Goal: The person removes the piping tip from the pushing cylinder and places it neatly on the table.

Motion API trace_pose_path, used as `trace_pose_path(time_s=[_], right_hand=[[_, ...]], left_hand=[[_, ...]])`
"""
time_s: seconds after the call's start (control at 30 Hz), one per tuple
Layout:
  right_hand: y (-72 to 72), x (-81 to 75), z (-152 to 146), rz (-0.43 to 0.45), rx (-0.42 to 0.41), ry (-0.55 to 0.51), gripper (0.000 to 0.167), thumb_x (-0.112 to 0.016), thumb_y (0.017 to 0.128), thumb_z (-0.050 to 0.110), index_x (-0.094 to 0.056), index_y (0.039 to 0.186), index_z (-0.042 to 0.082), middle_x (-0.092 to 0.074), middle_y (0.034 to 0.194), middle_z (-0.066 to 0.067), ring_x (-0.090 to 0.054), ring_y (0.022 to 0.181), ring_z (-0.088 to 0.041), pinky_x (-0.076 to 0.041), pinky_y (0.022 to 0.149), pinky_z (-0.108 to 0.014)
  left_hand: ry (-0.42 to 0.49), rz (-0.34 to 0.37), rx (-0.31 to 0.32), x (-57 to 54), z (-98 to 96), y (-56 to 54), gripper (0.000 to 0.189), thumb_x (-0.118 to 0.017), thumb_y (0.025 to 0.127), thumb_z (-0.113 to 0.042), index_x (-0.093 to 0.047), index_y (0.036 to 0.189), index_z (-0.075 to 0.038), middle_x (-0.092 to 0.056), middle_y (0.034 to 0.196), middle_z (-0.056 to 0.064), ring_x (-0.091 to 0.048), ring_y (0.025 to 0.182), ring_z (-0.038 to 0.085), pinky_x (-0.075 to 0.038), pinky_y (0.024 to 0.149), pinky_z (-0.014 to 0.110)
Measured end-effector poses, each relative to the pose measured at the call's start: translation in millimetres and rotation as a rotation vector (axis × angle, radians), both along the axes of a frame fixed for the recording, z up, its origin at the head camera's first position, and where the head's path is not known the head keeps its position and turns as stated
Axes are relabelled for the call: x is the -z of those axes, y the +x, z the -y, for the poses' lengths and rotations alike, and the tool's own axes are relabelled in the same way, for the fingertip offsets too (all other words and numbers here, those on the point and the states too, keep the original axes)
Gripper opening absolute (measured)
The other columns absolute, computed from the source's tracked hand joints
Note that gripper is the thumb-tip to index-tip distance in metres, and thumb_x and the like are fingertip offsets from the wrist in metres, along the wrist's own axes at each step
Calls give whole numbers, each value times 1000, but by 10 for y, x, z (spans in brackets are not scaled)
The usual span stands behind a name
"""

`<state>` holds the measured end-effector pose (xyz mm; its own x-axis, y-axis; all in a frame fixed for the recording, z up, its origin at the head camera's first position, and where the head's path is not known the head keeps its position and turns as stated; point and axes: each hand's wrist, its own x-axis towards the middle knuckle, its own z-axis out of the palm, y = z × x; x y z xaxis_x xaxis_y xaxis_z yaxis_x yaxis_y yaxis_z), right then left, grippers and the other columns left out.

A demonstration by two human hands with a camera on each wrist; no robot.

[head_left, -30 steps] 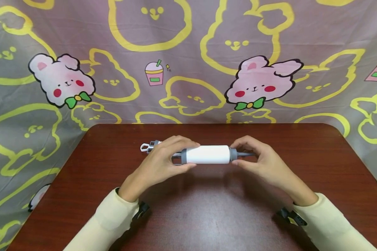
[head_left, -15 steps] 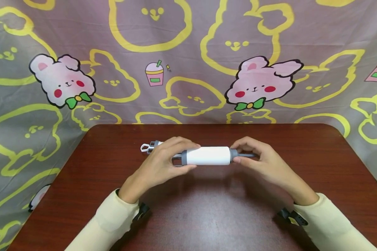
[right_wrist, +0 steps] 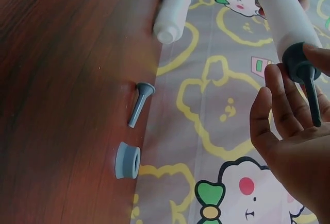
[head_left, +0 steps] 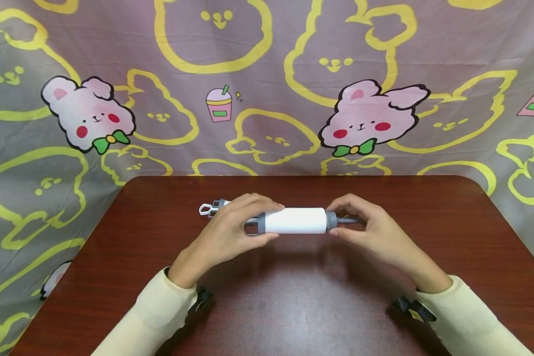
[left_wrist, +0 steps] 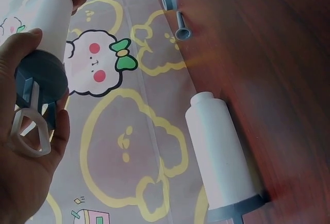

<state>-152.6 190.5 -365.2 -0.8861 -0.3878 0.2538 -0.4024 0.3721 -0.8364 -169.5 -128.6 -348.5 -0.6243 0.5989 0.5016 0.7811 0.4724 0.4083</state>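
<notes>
Currently, left hand (head_left: 224,222) grips white tube (head_left: 295,220) near collar (head_left: 261,223); right hand (head_left: 374,222) pinches grey cap (head_left: 332,221) at nozzle end. Tube held level above table (head_left: 320,306). Cap could seat crooked if turned off-axis; tube could spin if left grip slackens. Dropped, it might scatter loose nozzle (right_wrist: 142,104), grey ring (right_wrist: 127,160), or second tube (left_wrist: 219,152).

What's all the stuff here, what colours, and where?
Held syringe: one, white and grey, between both hands
Second syringe: one, white and grey, on the table
Loose nozzle: one, grey, on the table
Loose ring: one, grey, beside the nozzle
Table: one, reddish-brown, under the hands
Bunny-print cloth: one, grey and yellow, behind table
Left hand: one, gripping the held syringe
Right hand: one, pinching its nozzle end
Sleeves: two, cream, both arms
Wrist straps: two, black, both wrists
</notes>
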Motion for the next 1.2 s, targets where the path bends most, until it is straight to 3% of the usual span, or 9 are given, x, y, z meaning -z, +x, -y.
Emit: trace_pose_path(time_s=[0.13, 0.5, 0.97, 1.2], right_hand=[[7, -4, 1, 6, 6, 14, 33, -80, 92, 8, -66, 121, 15, -69, 116, 0, -71, 104, -12, -59, 90, -28], [0, 13, -12, 31, -14, -29, 24, -73, 98, 10, -66, 121, 13, -73, 105, -3, -70, 90, -14, -57, 78, -26], [23, 18, -7, 14, 20, -12, 32, -80, 92, 10, -66, 121, 15, -68, 117, -1, -71, 105, -14, -58, 91, -25], [25, 14, -10, 28, 29, 2, 31, -79, 94, 12, -66, 121, 16, -69, 117, 0, -70, 104, -15, -58, 88, -25]], left_hand=[[0, 5, -2, 1, -1, 0, 48, -91, 83, -23, -73, 128, -18, -72, 124, -4, -66, 114, 12, -55, 93, 35], [5, 6, 5, 0, -17, 2, 49, -91, 83, -24, -73, 128, -19, -72, 124, -5, -65, 114, 11, -55, 93, 34], [-3, 11, -1, 5, -19, -2, 48, -91, 83, -24, -73, 128, -18, -72, 124, -4, -65, 114, 12, -55, 93, 34], [-2, 19, 0, 3, -25, -1, 48, -91, 84, -24, -73, 128, -18, -72, 124, -4, -65, 114, 12, -56, 93, 35]])
